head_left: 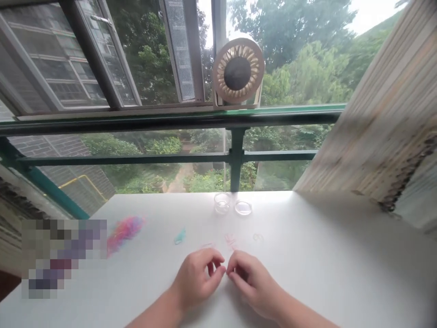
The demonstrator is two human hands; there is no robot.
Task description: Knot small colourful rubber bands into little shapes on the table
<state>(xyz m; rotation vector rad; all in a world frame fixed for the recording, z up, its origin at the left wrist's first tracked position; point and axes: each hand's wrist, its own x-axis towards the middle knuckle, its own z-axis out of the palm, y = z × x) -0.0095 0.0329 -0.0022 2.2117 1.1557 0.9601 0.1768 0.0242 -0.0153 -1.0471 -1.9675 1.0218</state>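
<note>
My left hand (201,274) is curled low over the white table, its thumb tip meeting the fingertips of my right hand (251,281). Both hands are closed in a pinch; whatever lies between the fingers is too small to make out. Just beyond them are thin pink strands or loops (231,241), with a fainter pink bit (207,245) to their left. A small teal bunch of thin strands (180,236) lies farther left. To the right rests a pale, thin loop-like piece (258,238).
At the table's (307,255) back stand a small clear round container (222,204) and a clear shallow lid or dish (243,208). A pink and purple multicoloured heap (126,231) lies left, beside a blurred-out patch. A round fan-like device (238,70) stands by the window; a curtain (372,105) hangs right.
</note>
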